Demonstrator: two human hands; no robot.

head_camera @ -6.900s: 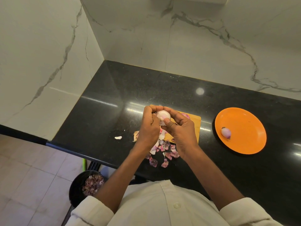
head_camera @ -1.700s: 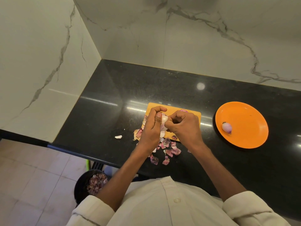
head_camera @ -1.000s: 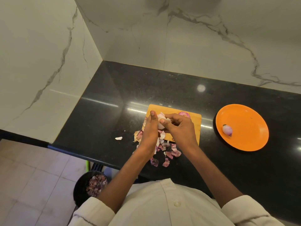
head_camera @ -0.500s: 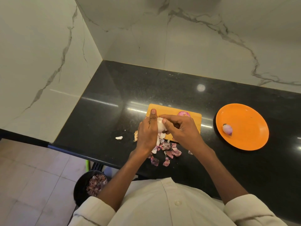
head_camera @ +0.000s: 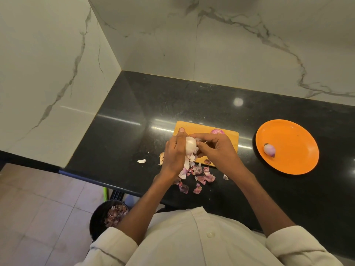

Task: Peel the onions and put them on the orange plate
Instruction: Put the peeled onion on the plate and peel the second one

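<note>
Both hands hold a pale, partly peeled onion [head_camera: 190,147] above the near left corner of a yellow cutting board [head_camera: 199,128]. My left hand [head_camera: 173,154] wraps around the onion from the left. My right hand [head_camera: 215,150] pinches a strip of skin at the onion's right side. Loose skin hangs down below the onion. To the right lies the orange plate [head_camera: 294,135] with one peeled onion [head_camera: 269,149] on it. Another purple onion piece [head_camera: 217,131] rests at the board's far edge, partly hidden by my right hand.
Purple onion peels [head_camera: 199,176] are scattered on the black counter [head_camera: 134,116] near its front edge, and one white scrap [head_camera: 141,161] lies to the left. A black bin [head_camera: 109,215] with peels stands on the floor below. Marble walls close the left and back.
The onion has been turned in my hands and more bare pale surface shows. My hands stay over the board's near left corner; the plate and its onion have not moved.
</note>
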